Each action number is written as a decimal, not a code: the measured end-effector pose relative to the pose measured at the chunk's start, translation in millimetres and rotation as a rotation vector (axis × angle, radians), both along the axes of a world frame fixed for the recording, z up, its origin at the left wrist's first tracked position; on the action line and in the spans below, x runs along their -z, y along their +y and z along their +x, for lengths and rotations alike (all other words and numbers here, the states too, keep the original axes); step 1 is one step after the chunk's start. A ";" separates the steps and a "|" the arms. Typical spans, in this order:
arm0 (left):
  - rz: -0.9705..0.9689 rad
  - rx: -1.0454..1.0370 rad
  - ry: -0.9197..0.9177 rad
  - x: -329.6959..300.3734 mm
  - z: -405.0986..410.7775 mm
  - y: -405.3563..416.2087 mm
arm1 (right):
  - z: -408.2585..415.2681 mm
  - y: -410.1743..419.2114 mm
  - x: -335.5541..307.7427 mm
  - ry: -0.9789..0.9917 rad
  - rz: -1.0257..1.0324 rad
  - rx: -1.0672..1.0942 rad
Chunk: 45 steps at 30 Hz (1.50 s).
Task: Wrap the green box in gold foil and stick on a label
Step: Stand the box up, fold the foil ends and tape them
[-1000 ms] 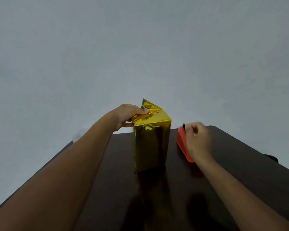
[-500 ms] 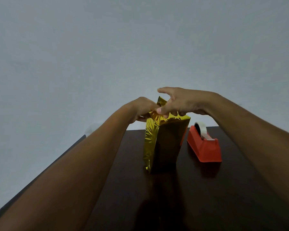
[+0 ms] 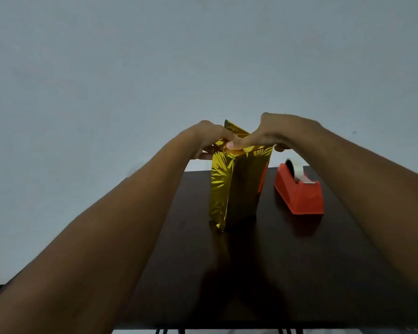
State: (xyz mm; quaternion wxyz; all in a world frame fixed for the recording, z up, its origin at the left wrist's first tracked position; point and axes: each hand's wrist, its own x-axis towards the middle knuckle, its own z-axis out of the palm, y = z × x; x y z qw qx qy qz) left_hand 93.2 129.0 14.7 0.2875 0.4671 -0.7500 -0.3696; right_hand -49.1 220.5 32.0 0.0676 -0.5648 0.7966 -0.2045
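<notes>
Box (image 3: 239,186): upright on dark table (image 3: 299,273), gold-wrapped (top flap loose).
Left hand (image 3: 209,138): fingers pinching top foil.
Right hand (image 3: 273,133): fingers pressing the top fold.
Tape dispenser (image 3: 299,189): right, apart.

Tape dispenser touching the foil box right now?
No. The red tape dispenser stands apart, to the right of the gold-wrapped box.
</notes>
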 end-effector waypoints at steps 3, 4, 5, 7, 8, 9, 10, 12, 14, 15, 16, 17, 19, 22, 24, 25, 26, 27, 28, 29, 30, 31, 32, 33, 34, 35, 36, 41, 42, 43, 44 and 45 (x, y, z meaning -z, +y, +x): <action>0.034 -0.030 0.052 0.6 -0.7 1.9 | -3.4 -1.6 6.8 -0.177 -0.116 0.020; 0.060 -0.039 0.078 0.8 -0.8 2.5 | -3.4 -2.9 8.6 -0.258 -0.140 0.022; 0.088 -0.049 0.094 1.3 -0.8 2.7 | -3.2 -3.1 10.6 -0.343 -0.169 0.020; 0.151 -0.053 0.120 1.4 -1.6 4.9 | -4.3 -6.4 17.0 -0.495 -0.238 0.002; 0.190 -0.037 0.148 1.1 -2.4 7.1 | -5.0 -8.4 21.4 -0.564 -0.268 -0.007; 0.220 -0.012 0.182 0.0 -3.8 8.8 | -5.8 -10.9 26.7 -0.627 -0.297 -0.009; 0.234 0.018 0.203 -2.3 -4.5 10.5 | -6.9 -13.0 32.1 -0.686 -0.321 -0.004; 0.193 0.098 0.184 -10.7 -3.0 14.0 | -12.0 -17.4 40.6 -0.774 -0.374 0.004; 0.095 0.172 0.119 -21.4 2.4 16.6 | -18.1 -17.9 45.7 -0.859 -0.413 -0.014; 0.040 0.206 0.079 -26.1 6.1 16.4 | -21.4 -17.9 47.8 -0.892 -0.421 -0.027; -0.013 0.238 0.039 -30.2 9.5 16.0 | -24.6 -18.2 49.6 -0.905 -0.419 -0.041; -0.065 0.271 0.000 -33.2 12.8 15.3 | -27.1 -18.8 50.8 -0.910 -0.408 -0.059; -0.158 0.316 -0.067 -36.3 17.8 13.1 | -30.4 -20.6 52.8 -0.909 -0.385 -0.108; -0.284 0.309 -0.088 -36.6 19.6 8.7 | -30.6 -23.7 52.5 -0.909 -0.366 -0.166; -0.311 0.306 -0.073 -35.4 18.2 4.6 | -28.6 -24.3 51.9 -0.904 -0.356 -0.200; -0.302 0.316 -0.071 -34.5 17.3 2.6 | -28.4 -25.2 51.6 -0.900 -0.352 -0.214; -0.291 0.329 -0.079 -33.5 16.6 1.1 | -28.1 -25.6 51.2 -0.897 -0.348 -0.231; -0.281 0.340 -0.094 -32.1 16.4 -0.2 | -28.1 -26.4 51.3 -0.894 -0.339 -0.249; -0.274 0.347 -0.106 -30.6 16.2 -0.8 | -28.1 -27.3 51.4 -0.891 -0.326 -0.270; -0.268 0.349 -0.112 -29.4 16.0 -1.4 | -28.6 -28.5 51.2 -0.892 -0.316 -0.286; -0.257 0.347 -0.105 -28.1 15.8 -1.4 | -29.1 -29.8 50.5 -0.894 -0.310 -0.297; -0.237 0.342 -0.085 -26.5 15.6 -1.7 | -29.7 -31.2 50.2 -0.900 -0.302 -0.309; -0.204 0.333 -0.051 -24.6 15.0 -1.8 | -29.7 -31.8 49.9 -0.906 -0.291 -0.319; -0.158 0.321 -0.009 -21.9 14.0 -2.1 | -29.4 -32.5 50.0 -0.912 -0.282 -0.324; -0.110 0.308 0.032 -18.5 12.9 -2.4 | -28.6 -33.3 50.2 -0.917 -0.281 -0.325; -0.073 0.293 0.065 -13.9 11.3 -3.3 | -27.4 -33.2 50.4 -0.918 -0.279 -0.323; -0.058 0.272 0.091 -8.7 9.5 -4.1 | -25.7 -32.0 50.3 -0.917 -0.278 -0.318; -0.114 0.123 0.188 8.4 2.6 -7.4 | -23.5 -30.9 49.1 -0.902 -0.304 -0.306; -0.119 0.113 0.196 9.0 2.3 -7.1 | -23.2 -31.8 49.4 -0.858 -0.315 -0.311; -0.124 0.103 0.194 9.0 1.6 -6.4 | -22.2 -32.2 49.7 -0.814 -0.333 -0.310; -0.127 0.091 0.188 8.7 1.2 -5.5 | -21.9 -33.8 50.5 -0.786 -0.351 -0.298; -0.128 0.081 0.182 8.5 0.1 -4.8 | -21.0 -34.3 50.9 -0.774 -0.363 -0.283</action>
